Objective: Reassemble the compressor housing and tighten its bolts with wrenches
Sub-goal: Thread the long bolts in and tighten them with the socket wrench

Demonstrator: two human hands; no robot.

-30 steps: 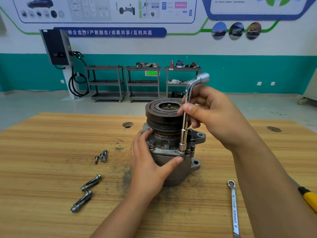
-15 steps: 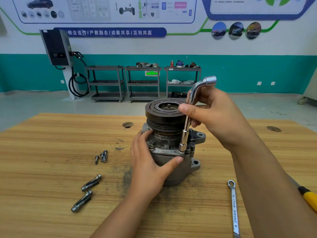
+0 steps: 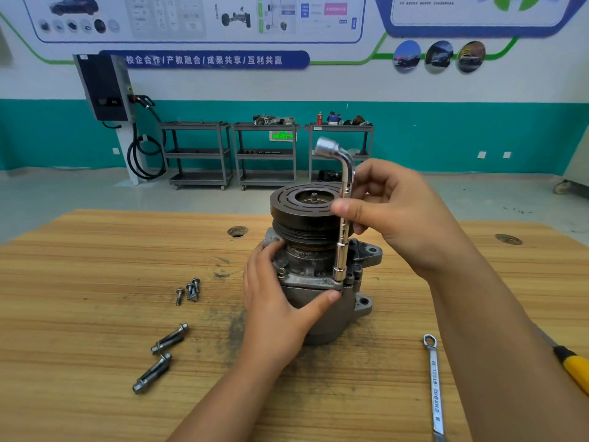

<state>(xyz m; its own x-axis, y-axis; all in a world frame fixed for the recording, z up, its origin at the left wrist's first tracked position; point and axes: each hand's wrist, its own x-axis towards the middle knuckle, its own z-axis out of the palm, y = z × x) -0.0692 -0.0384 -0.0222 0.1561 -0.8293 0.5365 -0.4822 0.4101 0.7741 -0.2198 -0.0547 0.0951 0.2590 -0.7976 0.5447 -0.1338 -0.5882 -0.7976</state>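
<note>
The grey compressor [image 3: 322,314] stands upright on the wooden table [image 3: 79,314], its dark pulley [image 3: 302,215] on top. My left hand [image 3: 277,301] wraps around the housing from the left, thumb pressed along the flange. My right hand [image 3: 395,215] pinches the shaft of a chrome L-shaped socket wrench [image 3: 342,218]. The wrench stands vertical with its lower socket seated on a flange bolt at the front right. Its bent upper end points left and away. Another bolt head [image 3: 281,272] shows on the flange near my left fingers.
Three small bolts [image 3: 188,290] lie left of the compressor, and two long bolts [image 3: 161,355] lie nearer me. A ring spanner [image 3: 434,387] lies at the right, beside a yellow-handled tool [image 3: 573,368] at the edge. Metal carts [image 3: 264,154] stand by the far wall.
My right hand has twisted the wrench on the bolt. Its bent top end swung from pointing right to pointing left. My left hand and the compressor stayed put.
</note>
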